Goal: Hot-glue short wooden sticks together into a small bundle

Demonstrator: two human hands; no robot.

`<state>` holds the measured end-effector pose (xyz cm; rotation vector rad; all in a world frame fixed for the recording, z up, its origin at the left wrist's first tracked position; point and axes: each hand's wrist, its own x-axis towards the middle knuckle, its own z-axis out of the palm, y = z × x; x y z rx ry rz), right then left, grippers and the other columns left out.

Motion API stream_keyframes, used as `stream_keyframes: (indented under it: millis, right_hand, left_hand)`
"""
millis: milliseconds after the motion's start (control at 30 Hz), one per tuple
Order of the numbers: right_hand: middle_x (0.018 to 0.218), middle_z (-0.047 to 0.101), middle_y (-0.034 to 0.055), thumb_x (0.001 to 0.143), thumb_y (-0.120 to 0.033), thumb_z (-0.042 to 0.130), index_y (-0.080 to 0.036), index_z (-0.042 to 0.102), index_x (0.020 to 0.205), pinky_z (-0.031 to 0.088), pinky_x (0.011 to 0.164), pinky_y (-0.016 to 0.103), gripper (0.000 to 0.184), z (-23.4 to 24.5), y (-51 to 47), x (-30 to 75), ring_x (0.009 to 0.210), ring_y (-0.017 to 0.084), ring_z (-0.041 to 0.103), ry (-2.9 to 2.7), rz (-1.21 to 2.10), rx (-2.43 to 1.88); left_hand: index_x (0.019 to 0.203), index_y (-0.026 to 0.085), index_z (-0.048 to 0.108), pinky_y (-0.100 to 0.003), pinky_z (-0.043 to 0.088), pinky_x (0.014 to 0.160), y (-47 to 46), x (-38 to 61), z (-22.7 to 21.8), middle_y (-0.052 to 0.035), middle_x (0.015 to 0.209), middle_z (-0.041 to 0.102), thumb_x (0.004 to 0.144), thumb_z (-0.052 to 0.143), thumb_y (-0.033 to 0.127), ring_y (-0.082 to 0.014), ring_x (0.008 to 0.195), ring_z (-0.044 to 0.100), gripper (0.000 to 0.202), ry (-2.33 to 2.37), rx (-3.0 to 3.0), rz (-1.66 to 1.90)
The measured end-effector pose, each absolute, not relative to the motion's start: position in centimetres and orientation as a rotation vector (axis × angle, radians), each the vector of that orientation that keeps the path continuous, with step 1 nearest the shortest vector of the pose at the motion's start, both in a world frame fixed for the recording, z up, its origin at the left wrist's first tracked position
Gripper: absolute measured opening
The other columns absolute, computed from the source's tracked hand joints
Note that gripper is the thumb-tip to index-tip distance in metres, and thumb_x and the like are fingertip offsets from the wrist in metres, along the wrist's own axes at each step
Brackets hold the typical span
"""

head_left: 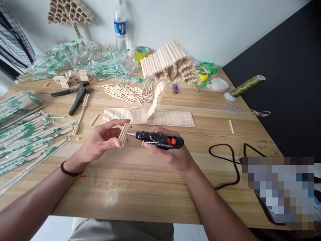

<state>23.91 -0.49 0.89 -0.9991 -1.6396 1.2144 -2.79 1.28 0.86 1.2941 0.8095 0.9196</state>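
Wrappers (17,106) marked in green hold sticks (25,99) at far left; the left hand (101,141), half-curled, pinches a stick bundle (124,133) above the table (163,197); behind stands a clear bottle (120,42), its blue label (119,28) picturing a person, lettering too small to read; the right hand (175,156) wraps firmly around a glue gun (155,139), nozzle (131,134) just beside the bundle.

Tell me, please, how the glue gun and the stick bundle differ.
The glue gun is mostly black; the bundle is pale wood. The glue gun is larger, the bundle smaller. The right hand holds the glue gun, the left hand the bundle. Both are above the table.
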Motion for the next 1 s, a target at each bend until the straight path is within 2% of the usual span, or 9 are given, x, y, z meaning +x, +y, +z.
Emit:
stream_keyframes:
  millis: [433,700,1000]
  right_hand:
    - [0.079,0.075,-0.0012,0.09,-0.03,0.08,-0.023,0.074,0.088,0.049,0.064,0.03,0.01,0.55,-0.65,23.72,0.066,0.016,0.062,-1.574,1.233,-1.024]
    - [0.069,0.064,-0.0037,0.089,-0.029,0.08,-0.023,0.07,0.079,0.044,0.06,0.03,0.015,1.0,-0.73,23.9,0.062,0.015,0.056,-1.662,1.223,-0.972]
    - [0.073,0.067,-0.0027,0.089,-0.031,0.081,-0.024,0.071,0.084,0.046,0.063,0.03,0.014,0.84,-0.79,23.64,0.066,0.016,0.058,-1.584,1.188,-1.065]
  left_hand:
    - [0.138,0.021,0.077,-0.031,0.06,0.081,1.29,-2.79,0.77,-0.0126,0.102,0.085,0.079,0.097,0.047,-0.0217,0.085,0.077,0.067,0.8,1.295,0.92]
    - [0.14,0.022,0.075,-0.032,0.06,0.082,1.32,-2.86,0.41,-0.0131,0.108,0.085,0.081,0.096,0.047,-0.0231,0.089,0.08,0.067,0.793,1.295,0.921]
    - [0.138,0.019,0.076,-0.031,0.059,0.074,1.23,-2.65,0.99,-0.0129,0.101,0.085,0.079,0.097,0.047,-0.0223,0.083,0.077,0.068,0.797,1.312,0.924]
